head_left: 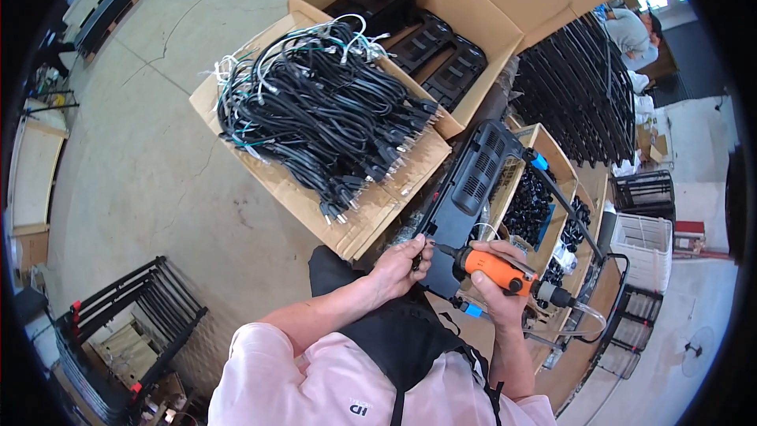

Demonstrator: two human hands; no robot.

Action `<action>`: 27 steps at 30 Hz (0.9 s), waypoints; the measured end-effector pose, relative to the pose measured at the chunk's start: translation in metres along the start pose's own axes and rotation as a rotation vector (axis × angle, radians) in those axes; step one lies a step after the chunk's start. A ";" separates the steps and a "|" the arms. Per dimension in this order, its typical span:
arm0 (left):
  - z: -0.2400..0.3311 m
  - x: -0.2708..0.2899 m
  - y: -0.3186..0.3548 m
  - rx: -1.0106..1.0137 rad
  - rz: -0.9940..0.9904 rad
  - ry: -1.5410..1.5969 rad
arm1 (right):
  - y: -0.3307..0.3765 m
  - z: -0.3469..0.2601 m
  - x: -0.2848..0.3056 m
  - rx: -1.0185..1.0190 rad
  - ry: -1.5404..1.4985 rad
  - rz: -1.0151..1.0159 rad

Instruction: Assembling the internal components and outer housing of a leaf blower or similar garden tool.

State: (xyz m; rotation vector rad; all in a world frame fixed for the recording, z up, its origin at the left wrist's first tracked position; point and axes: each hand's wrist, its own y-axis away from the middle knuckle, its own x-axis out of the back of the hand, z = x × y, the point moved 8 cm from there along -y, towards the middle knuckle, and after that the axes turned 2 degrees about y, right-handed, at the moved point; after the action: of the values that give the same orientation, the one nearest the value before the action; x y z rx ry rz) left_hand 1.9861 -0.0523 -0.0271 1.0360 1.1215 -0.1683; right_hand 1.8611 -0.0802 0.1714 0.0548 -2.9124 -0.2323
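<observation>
My right hand point(505, 300) is wrapped round an orange air screwdriver point(490, 267), whose black bit end points left. A clear hose point(593, 317) runs from its rear. Close to the bit tip, my left hand point(397, 270) is closed with thumb and fingers pinched together. Something small and dark shows at its fingers, too small to name. Just beyond both hands lies a long black plastic housing point(456, 213) with vent slots, standing along the bench. Its near end is partly hidden by my hands.
Left of the housing, a cardboard flap point(410, 181) bears a heap of black power cords point(315, 110). Behind it, an open carton point(497, 55) holds black plastic parts point(449, 71). Wooden bins point(544, 142) of small black parts stand right. Black frames point(583, 87) are stacked beyond.
</observation>
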 end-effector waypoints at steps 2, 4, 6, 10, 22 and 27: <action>0.004 -0.023 -0.009 -0.017 -0.024 0.135 | 0.002 0.000 0.016 0.103 0.004 0.039; 0.001 -0.040 -0.023 -0.007 -0.036 0.138 | 0.000 0.003 0.030 0.117 0.011 0.073; -0.004 -0.053 -0.032 0.024 -0.070 0.102 | 0.000 0.005 0.045 0.135 0.010 0.098; -0.017 -0.077 -0.051 0.071 -0.058 0.081 | -0.006 0.009 0.077 0.122 -0.007 0.129; -0.029 -0.169 -0.165 0.025 0.065 0.078 | -0.089 0.020 0.186 0.179 0.079 0.093; -0.016 -0.203 -0.228 -0.065 0.064 0.065 | -0.158 0.030 0.235 0.119 -0.047 0.150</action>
State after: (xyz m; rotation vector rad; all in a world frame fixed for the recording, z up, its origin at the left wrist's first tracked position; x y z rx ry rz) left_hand 1.7460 -0.2398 -0.0008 1.0242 1.1438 -0.0464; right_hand 1.6281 -0.2440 0.1675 -0.1518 -2.9565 -0.0354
